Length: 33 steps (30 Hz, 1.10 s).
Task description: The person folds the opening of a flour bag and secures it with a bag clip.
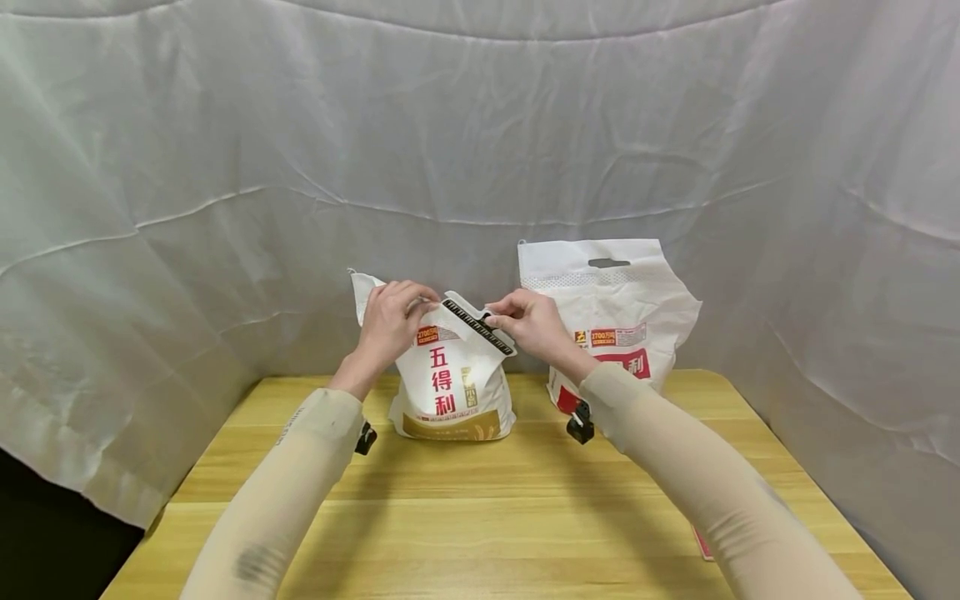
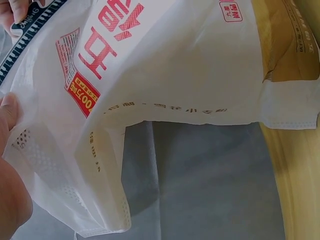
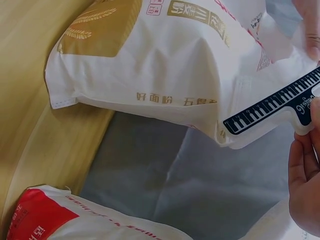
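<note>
A white flour bag (image 1: 450,387) with red characters and a gold band stands upright on the table. Across its folded top lies a bag clip (image 1: 477,326) with a black-and-white piano-key pattern, slanting down to the right. My right hand (image 1: 528,321) pinches the clip's grip tab; in the right wrist view, fingers and thumb close on that tab. With my left hand (image 1: 392,321), I grip the bag's top left of the clip. Beyond that hand a loose corner of the bag (image 2: 100,215) sticks out, seen in the left wrist view.
A second, taller flour bag (image 1: 611,287) with a handle slot stands at the right, behind my right forearm. A wooden table (image 1: 480,517) lies below, with grey cloth (image 1: 465,142) hanging around it. A small red-edged item (image 1: 702,543) peeks out beside the right sleeve.
</note>
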Tool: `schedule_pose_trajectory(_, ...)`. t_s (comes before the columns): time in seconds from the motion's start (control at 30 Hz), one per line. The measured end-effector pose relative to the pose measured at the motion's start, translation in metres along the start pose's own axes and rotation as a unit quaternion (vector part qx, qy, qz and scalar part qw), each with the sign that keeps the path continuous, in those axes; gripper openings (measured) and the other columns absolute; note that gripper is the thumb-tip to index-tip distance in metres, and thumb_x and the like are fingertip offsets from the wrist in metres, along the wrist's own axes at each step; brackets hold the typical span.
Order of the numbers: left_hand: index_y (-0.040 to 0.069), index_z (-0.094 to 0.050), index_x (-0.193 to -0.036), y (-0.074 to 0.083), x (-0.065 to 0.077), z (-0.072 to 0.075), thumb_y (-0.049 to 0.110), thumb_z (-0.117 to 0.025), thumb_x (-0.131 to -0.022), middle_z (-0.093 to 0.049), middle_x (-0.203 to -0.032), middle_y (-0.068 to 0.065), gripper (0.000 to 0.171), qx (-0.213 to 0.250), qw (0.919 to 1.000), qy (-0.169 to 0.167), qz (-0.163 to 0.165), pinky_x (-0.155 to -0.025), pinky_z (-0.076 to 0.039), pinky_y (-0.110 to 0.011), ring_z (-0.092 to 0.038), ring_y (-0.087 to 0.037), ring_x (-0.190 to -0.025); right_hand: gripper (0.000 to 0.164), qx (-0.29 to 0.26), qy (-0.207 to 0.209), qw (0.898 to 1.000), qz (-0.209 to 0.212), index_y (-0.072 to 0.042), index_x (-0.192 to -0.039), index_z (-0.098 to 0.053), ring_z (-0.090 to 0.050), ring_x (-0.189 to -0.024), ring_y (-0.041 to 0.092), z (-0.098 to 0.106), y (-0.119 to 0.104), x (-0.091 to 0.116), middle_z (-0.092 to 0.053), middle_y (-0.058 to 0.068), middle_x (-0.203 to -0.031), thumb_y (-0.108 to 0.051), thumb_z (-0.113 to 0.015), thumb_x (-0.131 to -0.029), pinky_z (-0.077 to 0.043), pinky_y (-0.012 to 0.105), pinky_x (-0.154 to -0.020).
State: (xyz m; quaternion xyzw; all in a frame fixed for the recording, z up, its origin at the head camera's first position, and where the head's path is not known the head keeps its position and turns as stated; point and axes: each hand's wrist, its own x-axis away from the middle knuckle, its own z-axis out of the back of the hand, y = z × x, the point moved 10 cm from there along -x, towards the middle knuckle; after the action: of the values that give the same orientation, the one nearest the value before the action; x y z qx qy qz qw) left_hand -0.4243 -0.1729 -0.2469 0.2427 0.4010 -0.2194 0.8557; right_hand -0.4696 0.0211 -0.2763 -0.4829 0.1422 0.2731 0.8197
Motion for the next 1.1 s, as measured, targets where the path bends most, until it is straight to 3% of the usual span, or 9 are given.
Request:
schedule_pose_trajectory(0.37,0.016,-0.070,-0.094,0.001,0.001,0.001,0.018,-0.068,-0.086,-0.069,-0.092,0.001,0.008,0.008,1.0000,0.002,-0.001,-0.089,-0.038,-0.040,-0.055,-0.016,-0.079,0.016,0.045,-0.038,0.998,-0.020,-0.017,-0.093,-0.073,-0.062,-0.077,0.012,-0.008,0.002,0.000,-0.066,-0.005,-0.087,-0.020,-0.078,-0.078,-0.053,0.027,-0.068)
schedule_pose_trajectory(0.8,0.013,-0.069,-0.090,0.003,0.002,0.005,0.015,-0.069,-0.084,-0.069,-0.087,0.000,0.007,0.030,0.9991,0.022,-0.022,-0.083,-0.039,-0.040,-0.054,-0.017,-0.075,0.016,0.104,-0.042,0.993,0.030,-0.015,-0.090,-0.075,-0.061,-0.071,0.009,-0.017,-0.007,-0.006,-0.066,-0.005,-0.082,-0.021,-0.080,-0.076,-0.051,0.024,-0.066)
schedule_pose_trajectory(1.1,0.014,-0.069,-0.091,0.003,0.001,0.004,0.015,-0.069,-0.084,-0.069,-0.088,0.000,0.007,0.030,0.9993,0.020,-0.013,-0.088,-0.038,-0.041,-0.055,-0.017,-0.078,0.026,0.113,-0.048,0.992,0.025,-0.014,-0.102,-0.072,-0.062,-0.076,0.011,-0.018,-0.005,-0.004,-0.064,-0.002,-0.087,-0.022,-0.079,-0.078,-0.052,0.024,-0.071)
